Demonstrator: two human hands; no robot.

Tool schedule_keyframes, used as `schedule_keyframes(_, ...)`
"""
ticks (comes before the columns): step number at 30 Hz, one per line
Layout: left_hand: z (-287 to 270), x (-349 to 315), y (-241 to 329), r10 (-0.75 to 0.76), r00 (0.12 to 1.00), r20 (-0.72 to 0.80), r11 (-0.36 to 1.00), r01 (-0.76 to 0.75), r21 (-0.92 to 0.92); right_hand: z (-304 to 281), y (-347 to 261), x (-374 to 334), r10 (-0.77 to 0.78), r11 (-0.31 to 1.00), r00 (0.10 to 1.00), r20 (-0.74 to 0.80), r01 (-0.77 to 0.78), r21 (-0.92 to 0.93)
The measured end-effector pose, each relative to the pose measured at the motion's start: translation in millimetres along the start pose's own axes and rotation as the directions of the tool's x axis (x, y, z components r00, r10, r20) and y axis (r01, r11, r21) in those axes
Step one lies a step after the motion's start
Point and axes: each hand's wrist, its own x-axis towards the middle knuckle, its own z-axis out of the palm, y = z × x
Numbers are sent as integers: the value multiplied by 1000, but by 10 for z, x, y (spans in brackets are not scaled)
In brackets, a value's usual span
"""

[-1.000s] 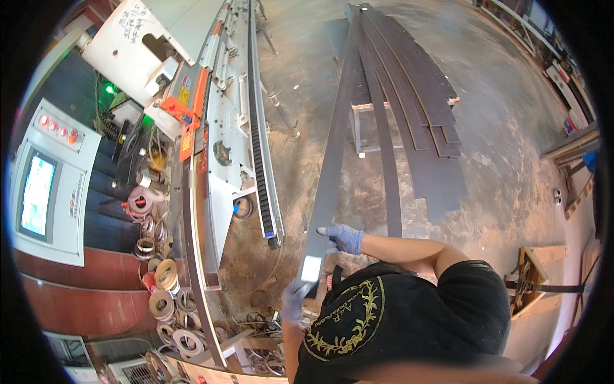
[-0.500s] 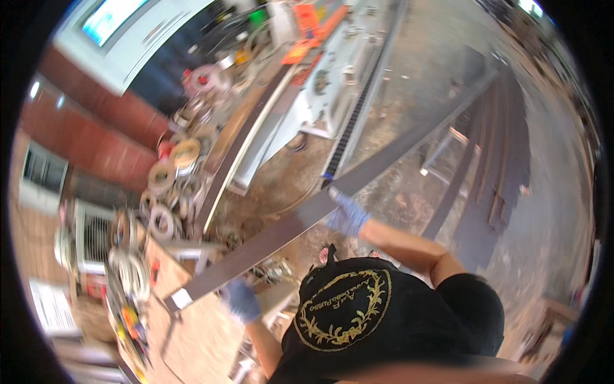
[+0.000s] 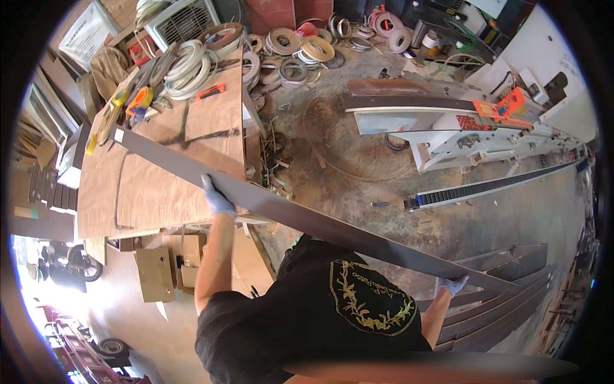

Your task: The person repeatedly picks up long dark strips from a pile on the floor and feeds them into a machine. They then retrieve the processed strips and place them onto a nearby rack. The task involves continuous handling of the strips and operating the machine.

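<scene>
Grips a long dark board with both hands, slanting it across the scene from far left to near right. Closes the gloved left hand on the near edge, toward the left end, with the thumb over the top face and the other fingers mostly hidden. Closes the gloved right hand on the same edge, close to the right end; cannot tell how the fingers sit beneath. Holds the left end, marked by a white label, over the plywood table; cannot tell if touching. Has white coils and a red-and-black tool on the table's far part, dark planks at near right, and a machine with orange parts at far right.
</scene>
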Motion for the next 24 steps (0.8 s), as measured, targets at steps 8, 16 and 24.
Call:
schedule_keyframes(8, 132, -252, -335, -12, 990, 140, 999, 18, -42, 879, 1073, -1142, 432, 902, 792, 432, -378, -208)
schedule_keyframes(16, -243, 513, 211, -210, 970, -122, 978, 208, -29, 2144, 1075, -1294, 310, 944, 797, 518, -322, -70)
schedule_keyframes(24, 166, 478, 543, 771, 607, -192, 517, -419, 747, 2803, 2637, -1608, 777, 621, 488, 398, -698, -356)
